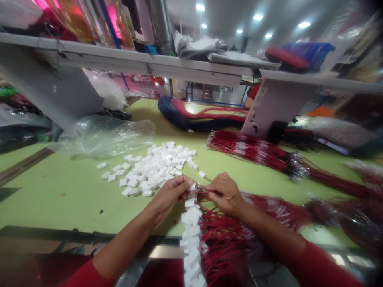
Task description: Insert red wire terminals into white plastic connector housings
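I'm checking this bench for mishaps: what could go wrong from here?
The string of white connectors in the left hand hangs over the table edge and may slide off. The loose white pile lies close; a sweep could scatter it. The red wires in the right hand may tangle.

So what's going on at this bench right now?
At a green table, the person's left hand pinches a small white connector while the right hand holds a red wire at it. A row of white connectors hangs below on the red wire bundle. A loose pile of white connectors lies just beyond the hands.
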Demonstrator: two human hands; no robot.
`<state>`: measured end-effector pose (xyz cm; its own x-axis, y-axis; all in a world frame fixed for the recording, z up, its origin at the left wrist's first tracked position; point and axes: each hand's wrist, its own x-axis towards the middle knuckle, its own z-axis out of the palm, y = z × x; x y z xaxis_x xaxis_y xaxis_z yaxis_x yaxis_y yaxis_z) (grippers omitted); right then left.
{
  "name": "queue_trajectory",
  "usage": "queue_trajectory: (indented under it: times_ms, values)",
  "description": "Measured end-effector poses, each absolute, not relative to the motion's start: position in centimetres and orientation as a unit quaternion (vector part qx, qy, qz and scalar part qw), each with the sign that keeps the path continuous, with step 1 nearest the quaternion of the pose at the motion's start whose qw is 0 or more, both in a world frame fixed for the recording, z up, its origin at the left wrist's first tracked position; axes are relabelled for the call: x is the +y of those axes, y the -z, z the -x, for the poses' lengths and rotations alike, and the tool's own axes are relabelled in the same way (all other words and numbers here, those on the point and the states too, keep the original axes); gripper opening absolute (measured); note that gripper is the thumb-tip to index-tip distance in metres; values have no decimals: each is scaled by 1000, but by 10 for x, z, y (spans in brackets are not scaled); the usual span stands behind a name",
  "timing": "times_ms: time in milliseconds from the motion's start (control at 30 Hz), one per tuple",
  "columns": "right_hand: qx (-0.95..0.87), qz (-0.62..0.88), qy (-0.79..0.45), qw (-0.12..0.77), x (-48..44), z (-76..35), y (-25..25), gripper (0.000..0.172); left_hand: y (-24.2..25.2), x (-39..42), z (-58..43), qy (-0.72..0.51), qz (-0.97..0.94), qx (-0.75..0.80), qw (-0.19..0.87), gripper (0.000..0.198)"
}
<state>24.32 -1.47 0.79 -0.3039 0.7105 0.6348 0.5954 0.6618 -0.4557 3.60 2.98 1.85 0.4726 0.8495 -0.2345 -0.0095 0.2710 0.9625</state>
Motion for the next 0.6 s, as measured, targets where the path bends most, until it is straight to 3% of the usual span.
queue_trajectory:
  times_ms: [167,367,600]
  values:
    - [-726,474,-196,457,-17,-240,-9,17,-19,31,-35,-316,-524,408,677,34]
    - [-644,501,-398,419,-17,-242,-10,24,-14,30,-37,-340,-499,389,696,28]
    - [-635,494,-447,391,-17,-243,-12,26,-10,30,-37,-342,-485,397,700,28]
